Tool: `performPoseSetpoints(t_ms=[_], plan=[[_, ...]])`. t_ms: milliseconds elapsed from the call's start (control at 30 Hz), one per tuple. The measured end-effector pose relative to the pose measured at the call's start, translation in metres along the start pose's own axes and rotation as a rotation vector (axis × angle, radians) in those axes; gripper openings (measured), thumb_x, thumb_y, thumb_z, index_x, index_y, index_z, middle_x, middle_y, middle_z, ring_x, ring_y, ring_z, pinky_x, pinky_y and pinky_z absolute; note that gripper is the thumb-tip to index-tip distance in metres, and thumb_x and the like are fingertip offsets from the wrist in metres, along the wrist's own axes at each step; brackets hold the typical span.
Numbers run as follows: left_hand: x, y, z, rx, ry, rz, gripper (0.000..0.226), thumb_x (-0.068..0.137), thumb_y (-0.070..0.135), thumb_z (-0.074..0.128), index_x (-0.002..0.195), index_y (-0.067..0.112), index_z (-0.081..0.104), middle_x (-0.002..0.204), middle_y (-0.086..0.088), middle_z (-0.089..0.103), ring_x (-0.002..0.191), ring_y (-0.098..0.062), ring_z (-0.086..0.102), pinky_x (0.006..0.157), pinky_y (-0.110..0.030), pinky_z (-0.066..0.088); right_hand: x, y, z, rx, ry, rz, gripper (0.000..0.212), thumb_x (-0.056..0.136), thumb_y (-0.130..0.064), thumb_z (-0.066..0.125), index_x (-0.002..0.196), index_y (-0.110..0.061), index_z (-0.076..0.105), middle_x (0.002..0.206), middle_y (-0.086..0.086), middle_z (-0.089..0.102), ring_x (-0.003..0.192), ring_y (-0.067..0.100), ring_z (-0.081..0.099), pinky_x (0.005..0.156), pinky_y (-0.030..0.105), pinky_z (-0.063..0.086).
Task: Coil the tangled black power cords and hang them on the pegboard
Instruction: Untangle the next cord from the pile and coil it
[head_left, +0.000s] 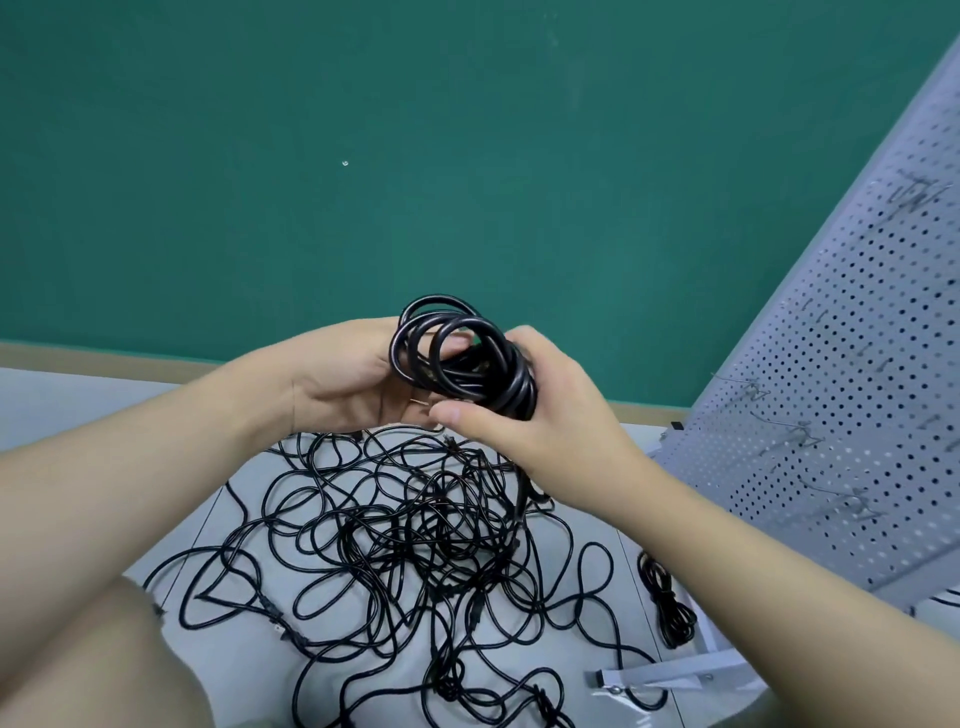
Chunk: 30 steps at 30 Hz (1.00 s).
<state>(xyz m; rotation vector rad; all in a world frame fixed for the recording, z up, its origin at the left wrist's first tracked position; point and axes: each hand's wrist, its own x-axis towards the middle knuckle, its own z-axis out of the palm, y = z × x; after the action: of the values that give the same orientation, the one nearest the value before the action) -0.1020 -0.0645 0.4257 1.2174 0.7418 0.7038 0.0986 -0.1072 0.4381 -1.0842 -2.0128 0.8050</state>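
A coiled black power cord (457, 358) of several loops is held up in front of me, between both hands. My left hand (343, 379) cups the coil from the left, its fingers reaching inside the loops. My right hand (535, 415) grips the coil's right side, thumb pointing left across the bottom. One end of this cord hangs down from my right hand into a big tangled heap of black cords (415, 530) on the grey floor. The white pegboard (852, 395) with several wire hooks leans at the right.
A small bundled black cord (667, 603) lies on the floor by the pegboard's foot. A white strip (670, 675) lies at the lower right. My knee (88, 660) is at the lower left. A green wall (363, 156) stands behind.
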Motion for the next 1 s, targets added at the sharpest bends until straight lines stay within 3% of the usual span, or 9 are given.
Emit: performPoseSetpoints(t_ms=[67,200,267,367,433,567,700,833,1000], plan=[[0.002,-0.001,0.000,-0.025,0.012,0.016,0.064,0.058,0.050,0.096,0.110,0.019,0.077,0.123,-0.013,0.069,0.114,-0.029,0.058,0.111,-0.049,0.043,0.000,0.001,0.000,-0.005,0.024,0.007,0.047,0.082,-0.042,0.084,0.112,-0.024,0.052,0.088,-0.018,0.070,0.080,0.004,0.063,0.073,0.019,0.049],[0.005,0.001,0.016,-0.112,0.149,0.069,0.014,0.091,0.026,0.068,0.095,0.018,0.079,0.107,-0.007,0.076,0.101,-0.022,0.068,0.088,-0.033,0.060,0.002,0.004,-0.002,0.016,0.020,-0.040,0.044,0.089,-0.034,0.080,0.123,-0.025,0.054,0.102,-0.015,0.070,0.095,0.009,0.066,0.086,0.022,0.051],[0.004,0.004,0.019,-0.219,0.193,0.057,0.036,0.104,0.031,0.046,0.092,0.016,0.077,0.102,-0.007,0.076,0.094,-0.023,0.067,0.084,-0.035,0.056,0.003,0.006,-0.004,0.017,0.038,-0.042,0.038,0.090,-0.033,0.079,0.119,-0.024,0.056,0.102,-0.014,0.069,0.094,0.008,0.065,0.083,0.022,0.051],[-0.001,0.009,0.017,-0.249,0.120,0.057,0.072,0.097,0.069,0.033,0.104,0.010,0.073,0.103,-0.011,0.073,0.085,-0.022,0.065,0.085,-0.037,0.051,0.005,0.009,-0.008,0.030,0.067,-0.027,0.037,0.090,-0.033,0.079,0.117,-0.022,0.057,0.101,-0.015,0.069,0.092,0.007,0.065,0.080,0.017,0.050],[-0.003,0.007,0.018,-0.063,0.126,0.107,0.069,0.092,0.074,0.045,0.106,0.011,0.072,0.098,-0.007,0.072,0.079,-0.016,0.063,0.078,-0.031,0.051,0.007,0.012,-0.010,0.035,0.085,-0.006,0.037,0.090,-0.035,0.079,0.117,-0.023,0.057,0.099,-0.015,0.069,0.091,0.006,0.065,0.079,0.016,0.049],[-0.001,0.002,0.032,0.204,0.323,0.221,0.034,0.091,0.043,0.068,0.099,0.011,0.077,0.092,-0.002,0.077,0.074,-0.010,0.065,0.078,-0.030,0.051,0.008,0.021,-0.006,0.055,0.077,0.033,0.035,0.090,-0.034,0.079,0.115,-0.024,0.057,0.095,-0.011,0.070,0.087,0.008,0.065,0.077,0.020,0.051],[0.004,-0.002,0.028,0.273,0.423,0.308,0.033,0.099,0.035,0.064,0.106,0.005,0.076,0.105,-0.013,0.078,0.091,-0.027,0.069,0.092,-0.045,0.055,0.011,0.023,-0.001,0.156,0.081,0.013,0.030,0.093,-0.030,0.076,0.115,-0.021,0.059,0.096,-0.007,0.072,0.089,0.012,0.067,0.081,0.029,0.054],[0.006,-0.002,0.020,0.197,0.357,0.354,0.040,0.091,0.039,0.066,0.104,0.002,0.075,0.088,-0.006,0.070,0.074,-0.013,0.059,0.071,-0.028,0.050,0.013,0.024,0.002,0.399,0.039,0.048,0.010,0.103,-0.025,0.062,0.112,-0.019,0.060,0.067,-0.017,0.053,0.057,0.004,0.046,0.056,0.017,0.039],[0.011,-0.006,0.020,0.202,0.423,0.377,0.036,0.093,0.032,0.065,0.106,-0.002,0.073,0.088,-0.010,0.069,0.071,-0.016,0.058,0.069,-0.026,0.054,0.016,0.027,0.008,0.464,0.106,0.105,0.007,0.107,-0.021,0.055,0.106,-0.015,0.058,0.065,-0.011,0.045,0.055,0.009,0.039,0.051,0.020,0.034]])
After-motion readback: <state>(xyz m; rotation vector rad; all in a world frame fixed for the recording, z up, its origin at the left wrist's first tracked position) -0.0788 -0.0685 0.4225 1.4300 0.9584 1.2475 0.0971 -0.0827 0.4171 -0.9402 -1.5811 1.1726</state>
